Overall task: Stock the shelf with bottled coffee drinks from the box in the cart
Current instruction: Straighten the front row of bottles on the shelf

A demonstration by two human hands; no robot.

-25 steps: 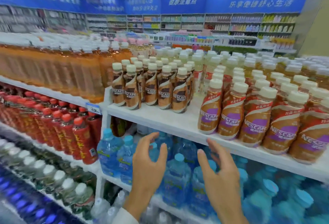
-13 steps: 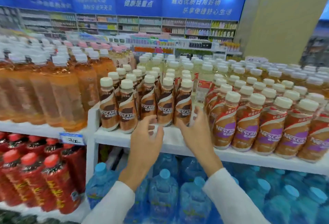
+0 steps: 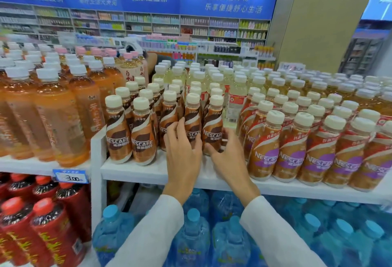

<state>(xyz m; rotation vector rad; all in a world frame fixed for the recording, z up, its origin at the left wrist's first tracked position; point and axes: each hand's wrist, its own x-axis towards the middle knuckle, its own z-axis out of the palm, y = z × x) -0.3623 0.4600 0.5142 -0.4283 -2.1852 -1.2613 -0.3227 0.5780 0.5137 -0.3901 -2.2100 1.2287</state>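
Where hands (image 3: 203,156) cover coffee bottles (image 3: 192,122), grip stays unclear.

Both arms in white sleeves reach up from the lower centre of frame. Left hand (image 3: 183,154) and right hand (image 3: 228,158) sit mid-frame, close together, fingers spread and slightly curled.
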